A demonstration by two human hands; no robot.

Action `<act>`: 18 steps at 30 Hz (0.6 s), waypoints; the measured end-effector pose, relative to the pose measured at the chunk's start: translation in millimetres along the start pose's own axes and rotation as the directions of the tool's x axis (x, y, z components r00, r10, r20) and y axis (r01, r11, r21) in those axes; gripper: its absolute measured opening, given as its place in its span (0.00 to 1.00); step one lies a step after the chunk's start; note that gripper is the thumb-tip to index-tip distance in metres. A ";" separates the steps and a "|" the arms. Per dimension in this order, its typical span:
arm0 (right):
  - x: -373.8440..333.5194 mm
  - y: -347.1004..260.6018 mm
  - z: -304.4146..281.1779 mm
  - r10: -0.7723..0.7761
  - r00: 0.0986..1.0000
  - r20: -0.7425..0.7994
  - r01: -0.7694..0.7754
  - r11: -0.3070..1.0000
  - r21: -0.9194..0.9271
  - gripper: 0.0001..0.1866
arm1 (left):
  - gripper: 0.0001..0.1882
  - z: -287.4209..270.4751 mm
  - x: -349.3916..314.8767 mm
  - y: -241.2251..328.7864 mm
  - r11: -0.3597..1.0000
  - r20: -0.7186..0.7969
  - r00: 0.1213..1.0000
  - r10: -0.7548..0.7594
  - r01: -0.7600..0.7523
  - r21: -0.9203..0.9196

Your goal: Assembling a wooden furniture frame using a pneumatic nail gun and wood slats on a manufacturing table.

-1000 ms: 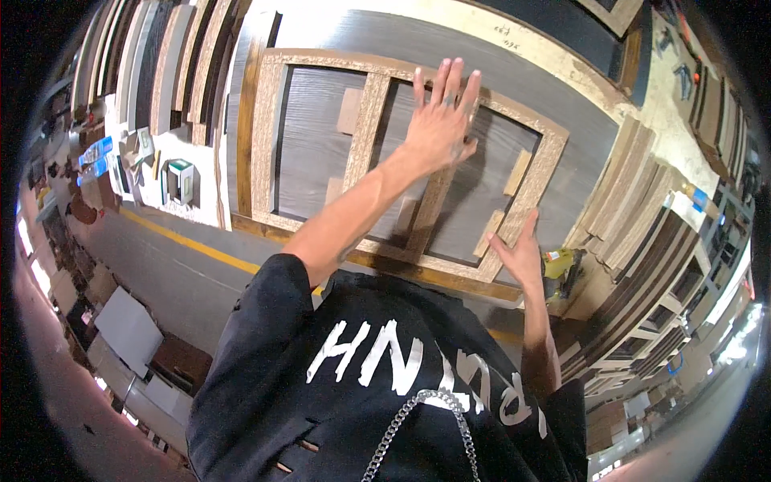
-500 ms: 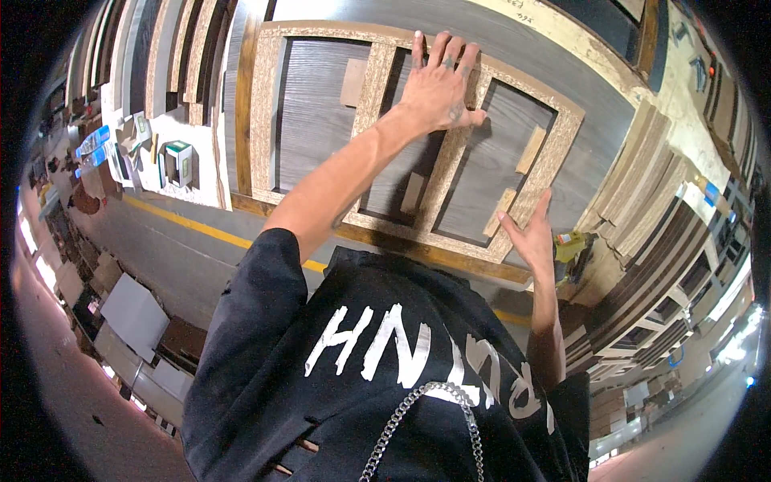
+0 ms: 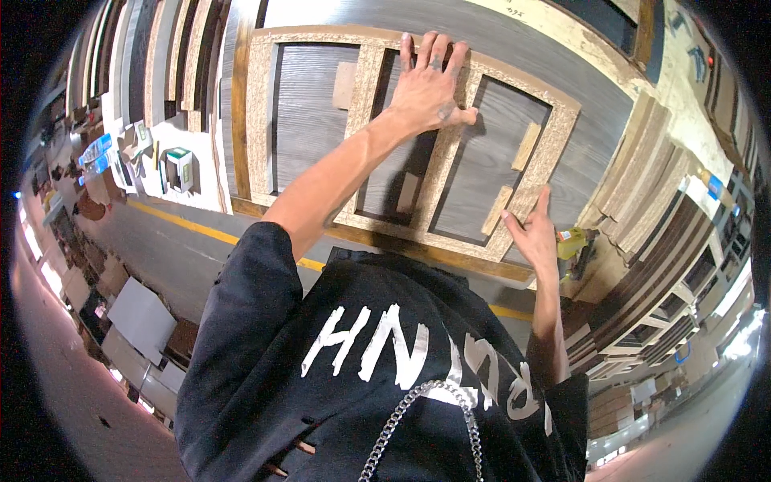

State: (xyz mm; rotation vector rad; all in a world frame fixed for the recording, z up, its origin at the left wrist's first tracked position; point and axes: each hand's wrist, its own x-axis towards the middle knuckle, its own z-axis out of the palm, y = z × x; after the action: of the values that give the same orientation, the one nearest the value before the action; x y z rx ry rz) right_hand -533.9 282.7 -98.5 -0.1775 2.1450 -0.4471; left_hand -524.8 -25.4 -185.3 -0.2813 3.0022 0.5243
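A flat chipboard frame (image 3: 261, 120) with crossbars and three openings lies on a grey wood-grain panel (image 3: 602, 104). The fingers of my left hand (image 3: 430, 84) hook over its far rail, thumb stretched out to the right above a crossbar. My right hand (image 3: 536, 234) straddles the right rail near its front corner, thumb on the inner side and index finger along the outer edge. Its other fingers are hidden. Inside the openings lie small wooden blocks: one (image 3: 526, 146) and another (image 3: 497, 210) by the right rail, a third (image 3: 344, 85) in the left opening.
Just right of my right hand rests a yellow-green tool (image 3: 574, 243), partly hidden. Stacked boards (image 3: 642, 169) stand beyond it. On the left are upright panel strips (image 3: 165, 56), a green-and-white box (image 3: 177, 169) and plastic bottles (image 3: 95, 151). A yellow line (image 3: 193, 228) crosses the floor.
The whole view has shifted slightly, with the scene a little further left. Both hands keep their places on the frame, and the frame shows no clear movement on the panel.
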 end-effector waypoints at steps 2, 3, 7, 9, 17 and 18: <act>-7.9 4.2 -6.7 0.070 0.997 0.030 -0.070 0.998 0.005 0.54 | 0.60 0.1 0.9 -2.3 1.000 -0.050 0.999 0.016 -0.016 0.005; -13.0 17.2 -9.4 0.084 0.984 -0.159 -0.071 0.994 0.089 0.50 | 0.60 -1.7 1.1 -2.1 1.000 -0.043 0.999 0.014 -0.014 0.004; -34.5 60.9 -20.8 0.071 0.732 -0.678 -0.255 0.951 -0.175 0.43 | 0.60 1.5 0.5 -8.0 0.999 -0.105 0.994 0.040 -0.043 -0.023; -38.0 85.2 -13.3 0.212 0.797 -0.566 -0.340 0.931 -0.130 0.44 | 0.60 5.6 0.2 -10.0 0.999 -0.103 0.993 0.051 -0.053 -0.011; -41.7 110.6 -3.2 0.345 0.863 -0.368 -0.431 0.883 -0.183 0.64 | 0.60 2.4 -1.1 -7.5 0.999 -0.062 0.998 0.020 -0.022 -0.042; -47.6 117.7 -1.5 0.339 0.885 -0.320 -0.416 0.884 -0.212 0.70 | 0.59 3.1 -2.1 -6.1 0.998 -0.042 0.999 0.013 -0.016 -0.059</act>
State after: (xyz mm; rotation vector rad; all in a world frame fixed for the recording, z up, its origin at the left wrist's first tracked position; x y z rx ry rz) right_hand -503.0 405.7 -106.1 0.1661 2.4369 0.0668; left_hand -521.4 -29.6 -190.0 -0.2783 3.0343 0.6176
